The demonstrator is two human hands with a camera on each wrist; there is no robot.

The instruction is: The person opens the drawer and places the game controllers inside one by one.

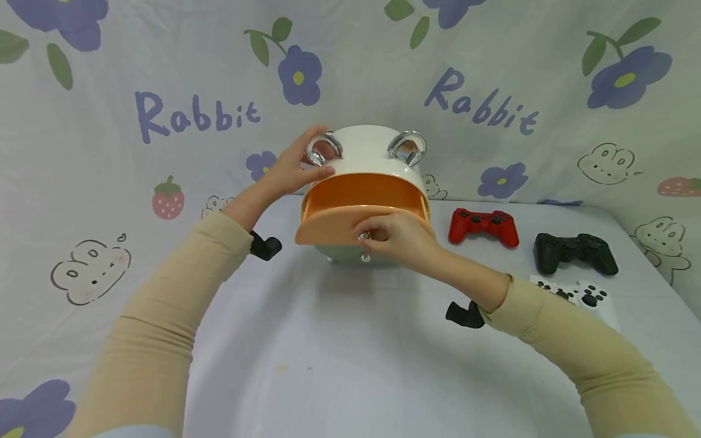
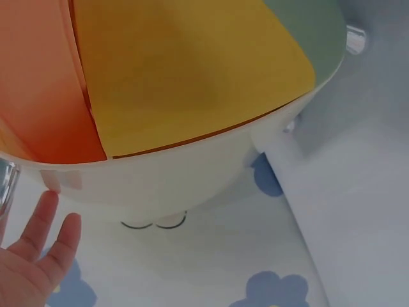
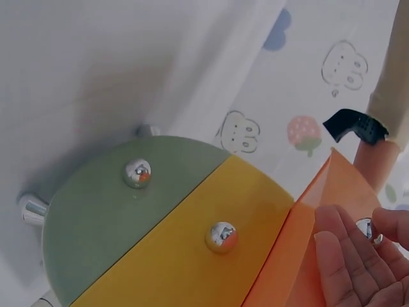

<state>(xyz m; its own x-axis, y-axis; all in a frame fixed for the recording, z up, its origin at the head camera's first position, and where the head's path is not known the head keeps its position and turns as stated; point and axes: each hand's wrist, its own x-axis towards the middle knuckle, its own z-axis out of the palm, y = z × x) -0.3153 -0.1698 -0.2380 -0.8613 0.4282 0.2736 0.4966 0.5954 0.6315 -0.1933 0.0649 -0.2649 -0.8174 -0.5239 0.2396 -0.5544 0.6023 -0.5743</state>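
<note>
A small rounded drawer cabinet (image 1: 366,146) with a white shell carries two silver ring-shaped ears (image 1: 324,149) on top. Its orange top drawer (image 1: 325,226) is pulled out; no contents can be made out inside. My right hand (image 1: 402,240) pinches the silver knob (image 3: 364,228) on that drawer between thumb and fingers. At the cabinet's upper left, my left hand (image 1: 296,164) holds the shell around the left ear, thumb in front and fingers behind. The yellow middle drawer (image 3: 176,252) and green bottom drawer (image 3: 96,204) are closed, each with a silver knob.
To the right of the cabinet lie a red game controller (image 1: 483,227), a black game controller (image 1: 575,252) and a white game controller (image 1: 594,298), the last partly behind my right sleeve. A printed cloth (image 1: 350,67) hangs behind the white table (image 1: 339,377).
</note>
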